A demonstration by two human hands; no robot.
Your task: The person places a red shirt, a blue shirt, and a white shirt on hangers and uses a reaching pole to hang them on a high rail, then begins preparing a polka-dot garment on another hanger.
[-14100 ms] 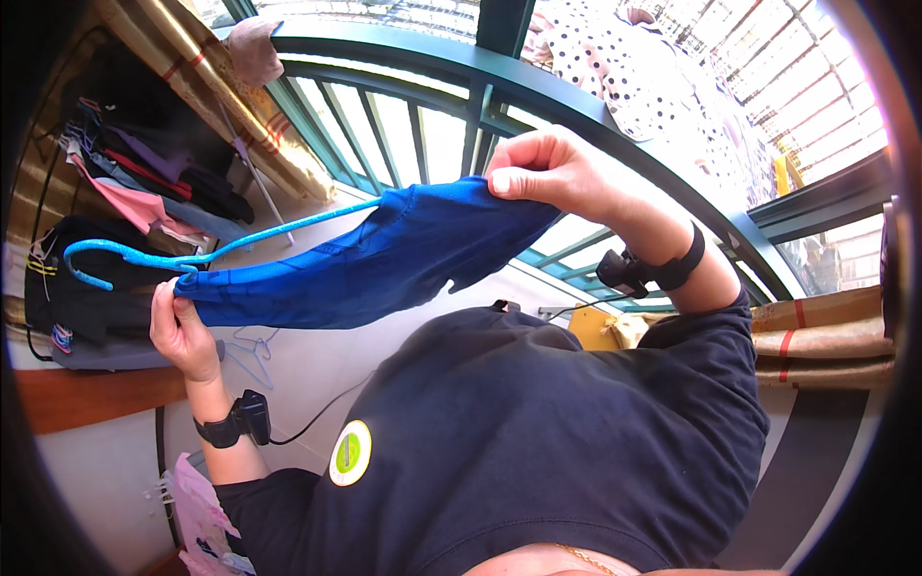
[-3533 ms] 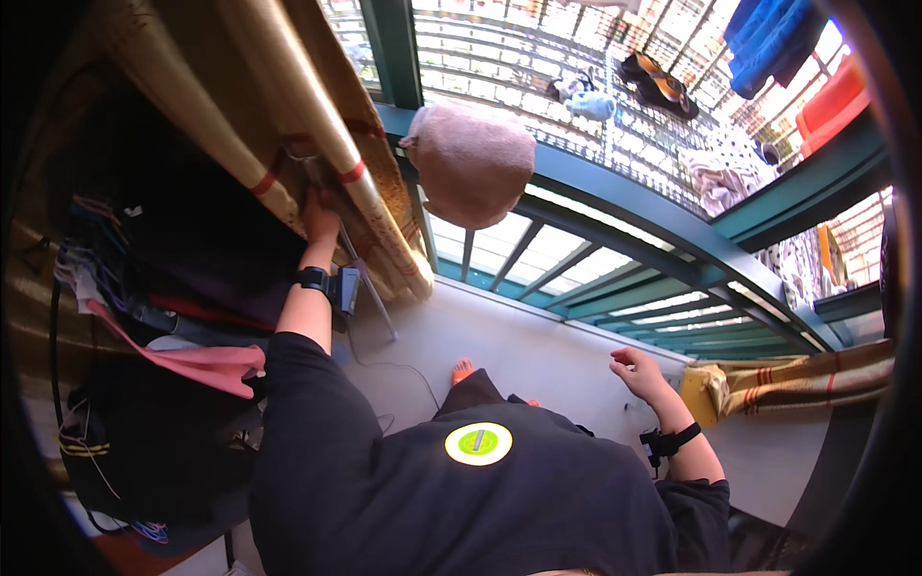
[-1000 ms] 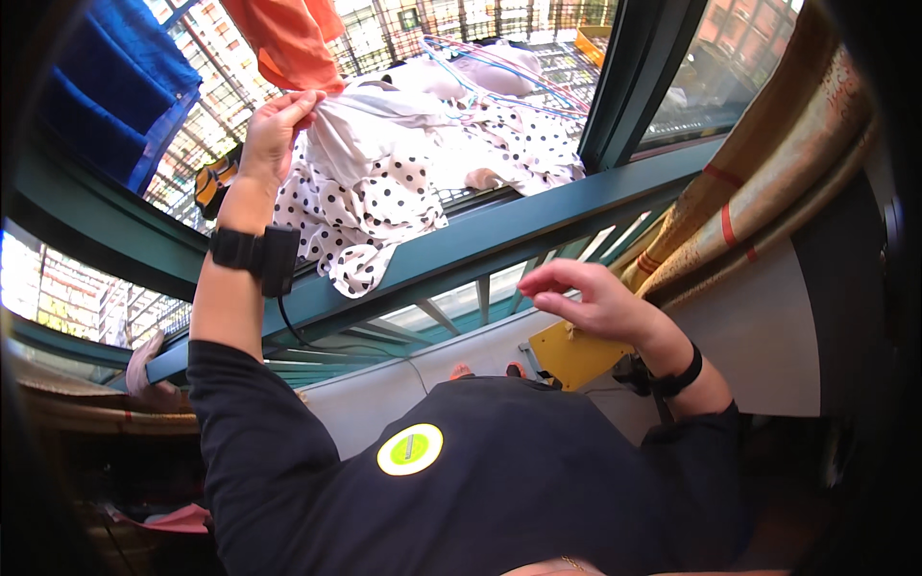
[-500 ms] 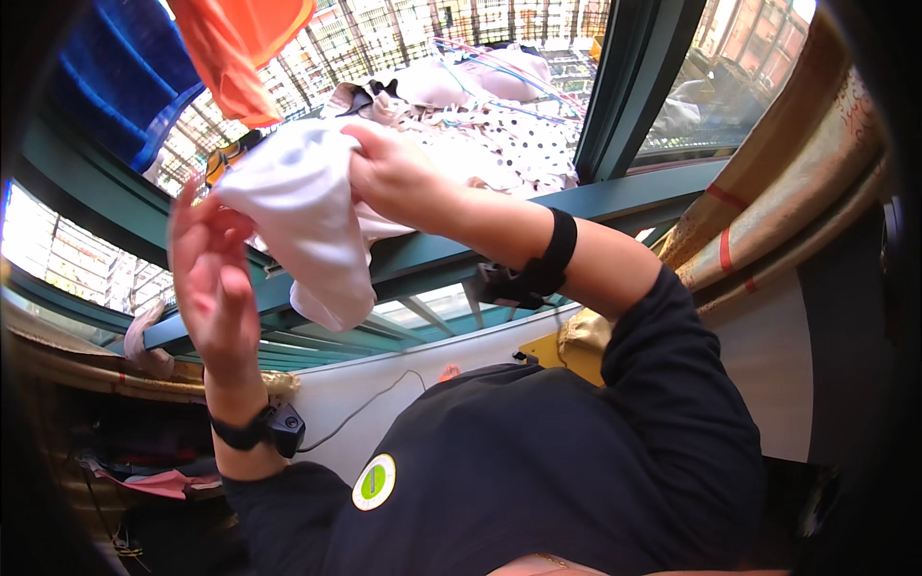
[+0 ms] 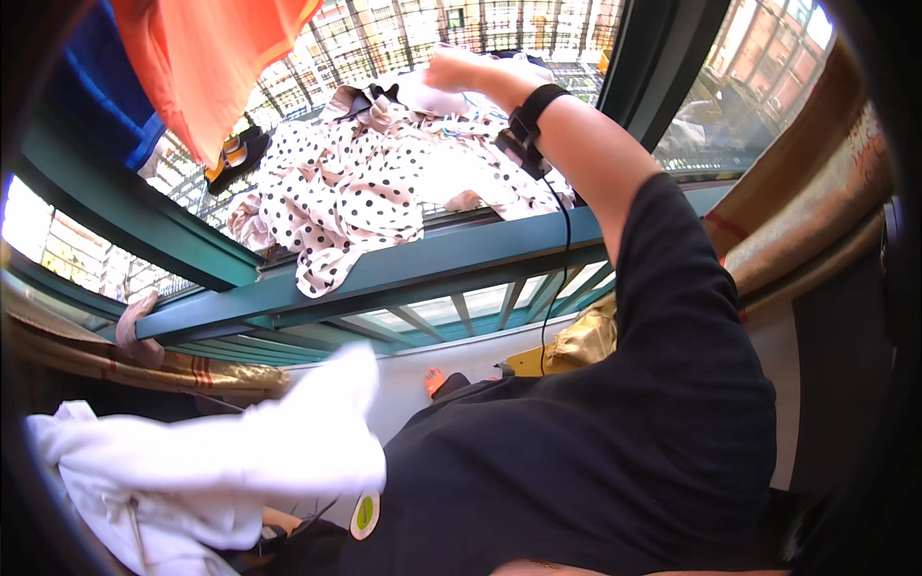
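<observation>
Cloth (image 5: 221, 456), white, hides the left hand at near left; right hand (image 5: 448, 70) extends far, near spotted fabric (image 5: 370, 182); neither grip discernible.

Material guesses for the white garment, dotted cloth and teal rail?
White garment: soft fabric, seemingly matte; it drapes in folds, but blur and glare hide the weave.
Dotted cloth: thin, matte fabric, fibre unclear; it lies crumpled in fine creases.
Rail: probably painted metal; smooth, even teal with crisp edges.

Window grille (image 5: 384, 34): strong daylight comes through, partly overexposed.
White cloth (image 5: 192, 456): very bright, its edges are blurred.
Black shirt (image 5: 576, 451): darker, folds hardly visible.
Teal rail (image 5: 471, 245): bent by fisheye lens.
</observation>
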